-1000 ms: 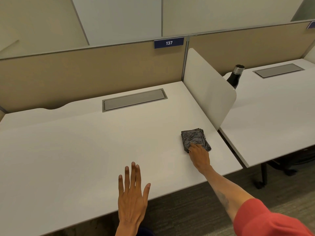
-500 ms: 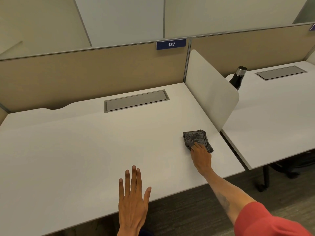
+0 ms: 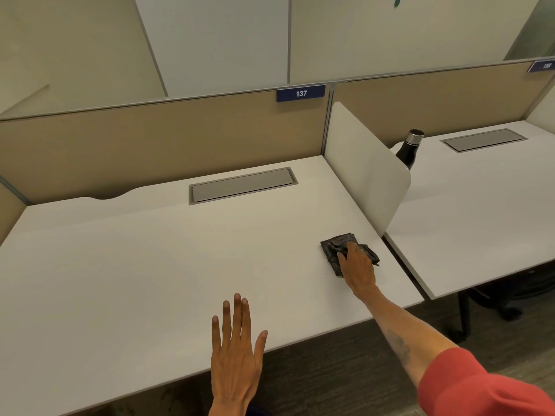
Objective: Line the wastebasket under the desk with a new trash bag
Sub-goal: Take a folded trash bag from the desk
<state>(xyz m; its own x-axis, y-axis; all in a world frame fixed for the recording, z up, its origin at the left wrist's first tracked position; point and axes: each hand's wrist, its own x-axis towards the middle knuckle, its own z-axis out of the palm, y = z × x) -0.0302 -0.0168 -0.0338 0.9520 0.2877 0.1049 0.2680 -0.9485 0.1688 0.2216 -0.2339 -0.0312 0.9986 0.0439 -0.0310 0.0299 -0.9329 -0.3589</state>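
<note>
Right hand [image 3: 357,267] fingers curl onto folded trash bag [image 3: 333,249]; grip unconfirmed. Film likely light, limp, slippery: pinch whole fold.

Single head-worn wide-angle view, looking forward and steeply down over the white table [image 3: 135,265] at close range; partition wall [image 3: 150,145] spans mid-frame, floor [image 3: 330,370] lower right.

bottle [image 3: 409,151] base behind divider [image 3: 366,166], right plaque [image 3: 542,66] number blurred
</note>
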